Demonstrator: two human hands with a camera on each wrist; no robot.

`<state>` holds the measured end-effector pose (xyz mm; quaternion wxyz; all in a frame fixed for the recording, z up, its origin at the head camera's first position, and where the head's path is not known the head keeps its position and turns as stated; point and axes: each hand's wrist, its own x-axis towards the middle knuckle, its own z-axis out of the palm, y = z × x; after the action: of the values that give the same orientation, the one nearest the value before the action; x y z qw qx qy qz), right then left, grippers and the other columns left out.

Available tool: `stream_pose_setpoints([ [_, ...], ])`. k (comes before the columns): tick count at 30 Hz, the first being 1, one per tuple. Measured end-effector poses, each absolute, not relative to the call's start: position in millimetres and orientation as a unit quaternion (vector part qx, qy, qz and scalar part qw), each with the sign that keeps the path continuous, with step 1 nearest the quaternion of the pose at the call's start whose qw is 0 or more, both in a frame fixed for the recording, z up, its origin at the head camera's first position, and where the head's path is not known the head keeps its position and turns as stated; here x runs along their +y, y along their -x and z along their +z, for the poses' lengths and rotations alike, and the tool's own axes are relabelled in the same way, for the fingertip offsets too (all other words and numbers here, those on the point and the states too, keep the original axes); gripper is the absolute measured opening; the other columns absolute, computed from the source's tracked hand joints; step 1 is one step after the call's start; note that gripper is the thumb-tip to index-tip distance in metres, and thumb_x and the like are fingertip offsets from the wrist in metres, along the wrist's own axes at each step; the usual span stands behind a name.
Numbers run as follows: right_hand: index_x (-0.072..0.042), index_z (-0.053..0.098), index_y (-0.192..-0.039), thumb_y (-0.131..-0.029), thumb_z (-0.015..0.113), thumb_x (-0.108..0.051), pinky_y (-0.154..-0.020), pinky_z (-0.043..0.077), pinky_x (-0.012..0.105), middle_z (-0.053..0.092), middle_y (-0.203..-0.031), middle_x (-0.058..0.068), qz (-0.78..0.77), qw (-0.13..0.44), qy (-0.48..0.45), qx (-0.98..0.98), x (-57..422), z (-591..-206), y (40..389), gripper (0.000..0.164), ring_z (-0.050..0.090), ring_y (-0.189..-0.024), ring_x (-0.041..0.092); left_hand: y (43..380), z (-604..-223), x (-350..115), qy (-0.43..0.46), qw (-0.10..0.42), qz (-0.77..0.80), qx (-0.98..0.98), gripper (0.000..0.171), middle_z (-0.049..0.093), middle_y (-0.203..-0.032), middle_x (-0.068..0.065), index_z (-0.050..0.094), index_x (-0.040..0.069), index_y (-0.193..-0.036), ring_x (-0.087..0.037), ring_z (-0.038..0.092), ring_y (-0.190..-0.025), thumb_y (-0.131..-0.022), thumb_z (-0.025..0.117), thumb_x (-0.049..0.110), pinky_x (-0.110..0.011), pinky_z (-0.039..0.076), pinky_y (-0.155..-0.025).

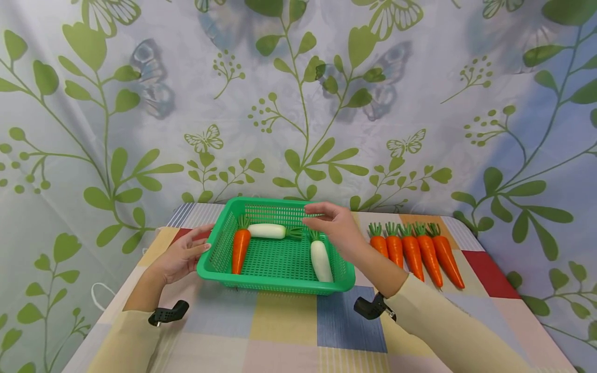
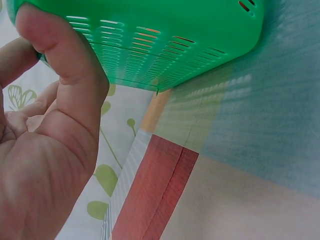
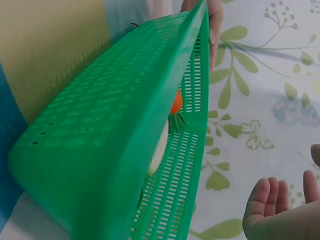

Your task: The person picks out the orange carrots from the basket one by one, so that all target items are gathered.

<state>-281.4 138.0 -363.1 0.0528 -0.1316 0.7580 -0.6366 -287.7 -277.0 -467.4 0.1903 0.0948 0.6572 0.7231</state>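
A green plastic basket [image 1: 275, 286] sits on the table. My left hand [image 1: 182, 257] is at its left rim, the thumb [image 2: 65, 55] against the outer wall and the fingers reaching behind the rim. Inside lie an orange carrot [image 1: 240, 251] along the left, a white radish [image 1: 267, 231] across the back and another white radish [image 1: 321, 260] along the right side. My right hand [image 1: 339, 230] hovers over the basket's right edge, near the right radish's green top. Nothing shows between its thumb and fingers, which are apart in the right wrist view.
Several carrots [image 1: 411, 253] lie side by side on the tablecloth [image 1: 289, 316], right of the basket, close to my right forearm. A leaf-patterned curtain [image 1: 298, 103] hangs right behind the table. A white cable [image 1: 96, 298] loops at the left edge.
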Motion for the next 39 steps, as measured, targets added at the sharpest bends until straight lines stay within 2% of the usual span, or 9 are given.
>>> stream_pose_setpoints([
  [7,-0.011,0.067,-0.131,-0.092,0.076,-0.016,-0.105,0.054,0.045,0.063,-0.136,0.009,-0.644,0.103,0.146,0.744,121,-361,294,0.04,0.065,-0.113,0.023,288,-469,-277,-0.094,0.19,0.722,0.658,0.069,0.068,-0.131,-0.002,0.016,0.015,-0.164,-0.024,0.075,-0.107,-0.107,0.054,0.015,-0.042,0.062,-0.088],
  [16,-0.014,0.068,-0.131,-0.091,0.077,-0.016,-0.098,0.058,0.038,0.061,-0.137,0.006,-0.641,0.153,0.154,0.736,101,-360,309,0.041,0.064,-0.115,0.023,288,-469,-278,-0.096,0.189,0.718,0.663,0.068,0.068,-0.131,-0.002,0.016,0.016,-0.164,-0.025,0.075,-0.107,-0.107,0.053,0.016,-0.042,0.062,-0.088],
  [29,-0.02,0.068,-0.132,-0.09,0.08,-0.023,-0.108,0.053,0.048,0.059,-0.142,0.009,-0.588,0.191,0.153,0.771,71,-372,330,0.043,0.063,-0.125,0.03,285,-468,-277,-0.093,0.187,0.718,0.664,0.069,0.067,-0.132,-0.002,0.014,0.015,-0.164,-0.024,0.075,-0.107,-0.107,0.053,0.016,-0.041,0.062,-0.087],
  [39,-0.021,0.067,-0.134,-0.091,0.079,-0.025,-0.106,0.054,0.045,0.057,-0.147,0.012,-0.584,0.22,0.155,0.766,55,-385,345,0.044,0.059,-0.132,0.029,285,-469,-276,-0.097,0.188,0.722,0.659,0.07,0.068,-0.131,0.0,0.013,0.015,-0.164,-0.022,0.075,-0.106,-0.107,0.054,0.016,-0.039,0.062,-0.088],
])
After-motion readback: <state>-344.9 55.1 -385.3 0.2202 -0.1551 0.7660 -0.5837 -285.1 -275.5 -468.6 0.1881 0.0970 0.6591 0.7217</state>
